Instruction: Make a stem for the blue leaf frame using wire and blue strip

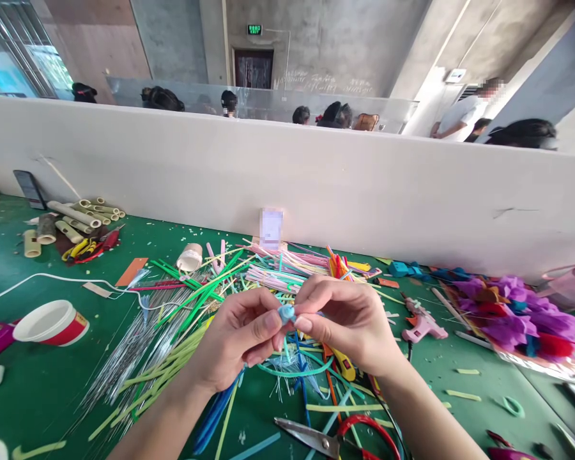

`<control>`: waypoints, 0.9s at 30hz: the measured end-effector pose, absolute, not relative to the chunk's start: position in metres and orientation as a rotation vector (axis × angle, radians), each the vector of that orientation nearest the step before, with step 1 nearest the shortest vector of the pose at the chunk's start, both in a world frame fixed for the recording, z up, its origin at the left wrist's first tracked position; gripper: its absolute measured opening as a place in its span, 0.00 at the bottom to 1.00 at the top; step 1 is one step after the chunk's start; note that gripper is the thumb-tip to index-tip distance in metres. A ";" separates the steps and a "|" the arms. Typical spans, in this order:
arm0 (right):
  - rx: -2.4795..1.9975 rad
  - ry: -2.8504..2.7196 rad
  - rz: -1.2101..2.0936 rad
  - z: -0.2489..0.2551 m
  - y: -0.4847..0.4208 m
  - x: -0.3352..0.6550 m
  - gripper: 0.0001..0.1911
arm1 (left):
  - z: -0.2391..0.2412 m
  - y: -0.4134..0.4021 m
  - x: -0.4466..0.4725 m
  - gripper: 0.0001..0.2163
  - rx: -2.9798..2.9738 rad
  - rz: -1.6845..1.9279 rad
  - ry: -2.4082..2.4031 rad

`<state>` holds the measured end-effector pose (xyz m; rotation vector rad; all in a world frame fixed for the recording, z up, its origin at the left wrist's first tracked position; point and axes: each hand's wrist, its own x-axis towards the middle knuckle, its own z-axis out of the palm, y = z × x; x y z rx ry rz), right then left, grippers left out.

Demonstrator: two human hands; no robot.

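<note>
A small light-blue rolled piece (286,312), perhaps curled pipe cleaner, is pinched between the fingertips of both hands above the middle of the table. My left hand (243,332) grips it from the left, thumb against finger. From the other side my right hand (347,319) closes its thumb and forefinger on the same piece. A light-green strand hangs just below it. Under the hands lie pipe cleaners in many colours, among them a green bundle (165,380) by my left forearm. Red-handled scissors (311,437) rest partly opened near my right forearm.
Left are a paper cup (52,324), bamboo tubes (76,220) and thin metal wires (124,358). Right are a pink glue gun (422,322) with its cord and purple flowers (522,313). A white partition (287,166) stands behind; people sit beyond it.
</note>
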<state>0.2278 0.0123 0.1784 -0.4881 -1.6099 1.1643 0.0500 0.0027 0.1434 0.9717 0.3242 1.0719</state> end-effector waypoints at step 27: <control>-0.511 -1.688 1.017 0.181 0.009 0.231 0.11 | 0.147 -0.011 0.060 0.07 1.006 1.208 0.366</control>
